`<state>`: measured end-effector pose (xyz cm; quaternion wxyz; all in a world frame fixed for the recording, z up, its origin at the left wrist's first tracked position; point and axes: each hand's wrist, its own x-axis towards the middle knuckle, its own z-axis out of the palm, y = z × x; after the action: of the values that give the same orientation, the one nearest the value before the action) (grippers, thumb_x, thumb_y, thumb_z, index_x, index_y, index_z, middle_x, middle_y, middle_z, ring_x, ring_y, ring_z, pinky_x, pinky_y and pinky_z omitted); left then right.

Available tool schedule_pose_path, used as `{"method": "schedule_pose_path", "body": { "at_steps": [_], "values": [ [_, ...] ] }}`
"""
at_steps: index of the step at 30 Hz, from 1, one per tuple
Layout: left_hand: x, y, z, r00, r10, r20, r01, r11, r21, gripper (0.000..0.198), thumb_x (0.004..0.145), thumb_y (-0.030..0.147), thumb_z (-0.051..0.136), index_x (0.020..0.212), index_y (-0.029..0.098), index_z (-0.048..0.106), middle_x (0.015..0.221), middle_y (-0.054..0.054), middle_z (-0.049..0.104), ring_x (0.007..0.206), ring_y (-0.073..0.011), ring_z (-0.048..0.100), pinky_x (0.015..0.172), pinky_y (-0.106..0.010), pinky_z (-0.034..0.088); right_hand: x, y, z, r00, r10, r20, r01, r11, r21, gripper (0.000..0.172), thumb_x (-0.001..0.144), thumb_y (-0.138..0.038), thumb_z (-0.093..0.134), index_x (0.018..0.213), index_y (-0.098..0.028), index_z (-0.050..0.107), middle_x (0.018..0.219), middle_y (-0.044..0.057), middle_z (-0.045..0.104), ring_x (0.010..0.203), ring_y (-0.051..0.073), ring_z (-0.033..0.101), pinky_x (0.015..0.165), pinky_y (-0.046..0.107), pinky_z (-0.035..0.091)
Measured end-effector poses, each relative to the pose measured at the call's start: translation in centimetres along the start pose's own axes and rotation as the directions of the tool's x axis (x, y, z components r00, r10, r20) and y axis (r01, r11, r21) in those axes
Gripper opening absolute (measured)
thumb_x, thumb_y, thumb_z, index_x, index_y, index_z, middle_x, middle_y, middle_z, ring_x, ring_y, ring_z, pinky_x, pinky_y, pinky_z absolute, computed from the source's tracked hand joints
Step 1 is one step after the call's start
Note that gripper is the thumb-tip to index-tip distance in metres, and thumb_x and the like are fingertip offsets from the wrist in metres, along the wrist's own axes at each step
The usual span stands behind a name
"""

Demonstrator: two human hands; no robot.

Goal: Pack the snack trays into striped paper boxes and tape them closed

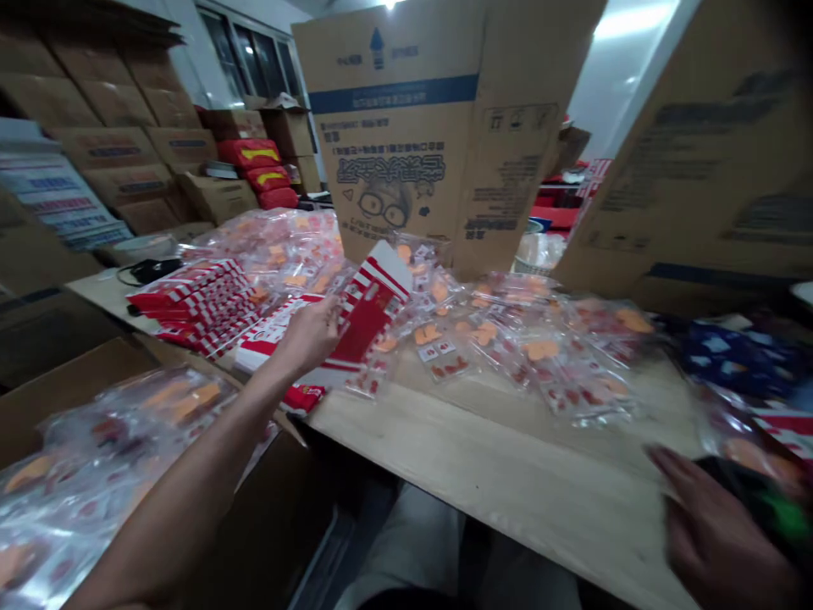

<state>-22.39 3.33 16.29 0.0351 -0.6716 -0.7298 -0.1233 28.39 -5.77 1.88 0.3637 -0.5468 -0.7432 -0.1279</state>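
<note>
My left hand (311,335) is closed on the edge of a flat red-and-white striped package (365,326), which it holds tilted above the table (445,449). Below that hand lies a stack of similar flat packages (257,347). At the lower right, my right hand (711,534) is blurred by motion, its thumb and forefinger apart over the table edge, with nothing seen between them. Close beside it is a black and green thing (775,508), too smeared to name. Clear plastic packets (441,352) with orange and red pieces lie across the table.
A pile of striped packages (196,301) stands at the left, before a heap of packets (285,246). An open carton (273,517) full of packets is at lower left. Tall cardboard boxes (406,127) wall off the back. Blue patterned cloth (737,356) lies at right.
</note>
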Motion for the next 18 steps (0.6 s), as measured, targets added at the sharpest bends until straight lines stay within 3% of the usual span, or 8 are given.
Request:
{"method": "schedule_pose_path", "body": {
  "at_steps": [3,6,8,10,11,14,16,18],
  "values": [
    [-2.2,5.6,1.6,0.95,0.313,0.004,-0.281,0.858,-0.429,0.038,0.101,0.038,0.036,0.105,0.017,0.067,0.096,-0.009,0.075,0.087,-0.0243,0.07,0.08,-0.031,0.053,3.5,-8.0,0.2,0.991,-0.134,0.018,0.126,0.964,0.232,0.064,0.089,-0.01,0.047,0.152,-0.027,0.043,0.134,0.012,0.062,0.122,0.03,0.062,0.101,0.05,0.053],
    [-4.2,9.7,4.6,0.859,0.509,0.063,-0.363,0.691,-0.625,0.036,0.101,0.036,0.039,0.109,0.018,0.069,0.102,-0.007,0.077,0.091,-0.0232,0.071,0.081,-0.03,0.054,7.7,-13.1,1.8,0.998,-0.032,0.052,0.008,0.917,0.398,0.057,0.09,-0.012,0.046,0.146,-0.019,0.044,0.134,0.015,0.061,0.126,0.029,0.058,0.106,0.049,0.049],
    [-4.9,11.0,6.5,0.825,0.562,0.049,-0.396,0.639,-0.659,0.036,0.101,0.033,0.041,0.122,0.02,0.067,0.113,-0.008,0.076,0.098,-0.023,0.072,0.084,-0.03,0.054,9.3,-13.5,3.0,0.983,0.107,0.148,-0.16,0.894,0.417,0.042,0.086,-0.02,0.053,0.128,-0.016,0.056,0.118,0.016,0.066,0.109,0.03,0.063,0.094,0.047,0.053],
    [-5.1,11.4,8.0,0.808,0.589,0.026,-0.426,0.615,-0.664,0.038,0.101,0.03,0.042,0.132,0.021,0.062,0.117,-0.008,0.075,0.1,-0.0216,0.072,0.085,-0.029,0.054,9.9,-12.6,4.0,0.927,0.159,0.341,-0.31,0.836,0.453,0.018,0.084,-0.028,0.056,0.096,-0.018,0.063,0.089,0.01,0.068,0.08,0.024,0.063,0.071,0.038,0.053],
    [-5.2,11.5,8.7,0.801,0.598,0.014,-0.443,0.608,-0.659,0.038,0.102,0.03,0.042,0.134,0.021,0.061,0.116,-0.008,0.075,0.099,-0.0207,0.072,0.086,-0.028,0.054,10.0,-12.0,4.3,0.885,0.138,0.445,-0.369,0.791,0.488,0.014,0.084,-0.033,0.057,0.082,-0.019,0.061,0.076,0.006,0.064,0.068,0.02,0.058,0.062,0.033,0.047],
    [-6.2,11.9,10.6,0.781,0.622,-0.063,-0.539,0.619,-0.571,0.039,0.104,0.033,0.039,0.136,0.02,0.059,0.115,-0.011,0.074,0.101,-0.0227,0.072,0.09,-0.034,0.055,9.8,-10.9,4.7,0.761,0.054,0.647,-0.564,0.548,0.617,0.034,0.085,-0.047,0.058,0.065,-0.019,0.055,0.062,0.001,0.056,0.056,0.014,0.049,0.052,0.027,0.036],
    [-7.7,12.4,11.7,0.779,0.615,-0.122,-0.6,0.677,-0.426,0.048,0.103,0.041,0.044,0.144,0.017,0.051,0.125,-0.018,0.069,0.114,-0.0307,0.067,0.095,-0.045,0.054,9.6,-11.0,4.8,0.715,0.085,0.694,-0.676,0.336,0.655,0.04,0.082,-0.055,0.062,0.065,-0.019,0.059,0.062,0.001,0.058,0.057,0.015,0.051,0.052,0.027,0.036],
    [-9.2,13.0,12.7,0.805,0.573,-0.151,-0.591,0.755,-0.285,0.068,0.099,0.047,0.053,0.154,0.011,0.034,0.138,-0.026,0.06,0.126,-0.0381,0.06,0.098,-0.053,0.052,9.6,-11.6,4.9,0.69,0.166,0.704,-0.723,0.192,0.664,0.043,0.078,-0.059,0.067,0.065,-0.019,0.061,0.06,0.002,0.058,0.058,0.017,0.053,0.052,0.027,0.038]
  ]
}}
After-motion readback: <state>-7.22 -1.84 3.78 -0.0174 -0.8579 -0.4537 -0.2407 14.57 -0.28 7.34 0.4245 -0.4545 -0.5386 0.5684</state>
